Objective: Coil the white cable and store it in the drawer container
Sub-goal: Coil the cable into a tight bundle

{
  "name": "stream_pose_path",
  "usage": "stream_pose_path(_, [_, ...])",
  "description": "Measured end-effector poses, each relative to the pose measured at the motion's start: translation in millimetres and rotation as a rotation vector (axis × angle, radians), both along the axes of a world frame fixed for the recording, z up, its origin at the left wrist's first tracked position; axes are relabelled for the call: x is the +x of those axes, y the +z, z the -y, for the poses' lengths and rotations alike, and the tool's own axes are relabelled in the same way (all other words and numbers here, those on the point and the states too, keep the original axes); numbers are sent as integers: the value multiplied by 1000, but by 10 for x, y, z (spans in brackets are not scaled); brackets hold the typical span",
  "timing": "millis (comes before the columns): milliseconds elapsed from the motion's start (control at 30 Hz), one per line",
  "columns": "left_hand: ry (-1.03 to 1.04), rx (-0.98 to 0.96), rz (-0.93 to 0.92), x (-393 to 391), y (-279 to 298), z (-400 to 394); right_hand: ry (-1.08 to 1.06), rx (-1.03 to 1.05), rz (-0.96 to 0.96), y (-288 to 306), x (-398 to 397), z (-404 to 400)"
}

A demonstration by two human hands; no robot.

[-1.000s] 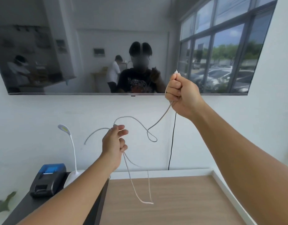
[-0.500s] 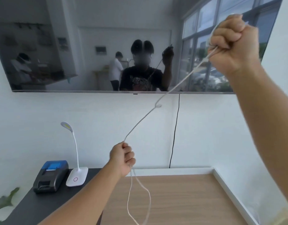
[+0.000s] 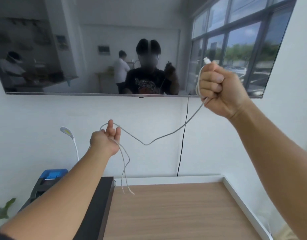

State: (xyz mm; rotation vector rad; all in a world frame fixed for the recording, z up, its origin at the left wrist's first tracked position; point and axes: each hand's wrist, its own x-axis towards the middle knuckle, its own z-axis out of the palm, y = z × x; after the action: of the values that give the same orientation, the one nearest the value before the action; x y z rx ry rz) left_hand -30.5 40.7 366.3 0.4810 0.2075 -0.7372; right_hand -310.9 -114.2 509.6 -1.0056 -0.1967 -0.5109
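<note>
White cable in fisted, raised right hand, across loosely open, lower left hand.

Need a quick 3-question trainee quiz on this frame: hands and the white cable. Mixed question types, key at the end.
1. True or false: the right hand is closed in a fist around the white cable.
2. Which hand has its fingers open, with the cable draped over them? A) left hand B) right hand
3. Fill in: the cable's loose strands hang below the left hand, ending above the ______ tabletop.

Key: 1 true; 2 A; 3 wooden
</note>
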Motion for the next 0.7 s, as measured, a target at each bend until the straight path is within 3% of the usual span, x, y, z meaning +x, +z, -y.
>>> stream_pose_path(133, [-28, 13, 247, -331, 460, 64, 2, 11, -34, -140, 241, -58])
stream_pose_path(333, [-154, 223, 1028, -1167, 856, 350, -77, -8, -21, -91, 511, -145])
stream_pose_path(400, [-256, 290, 1206, -1382, 840, 434, -134, 14, -3, -75, 555, -144])
stream_pose_path(700, [-719, 270, 1119, -1336, 500, 621, -355, 154, 140, 101, 198, 150])
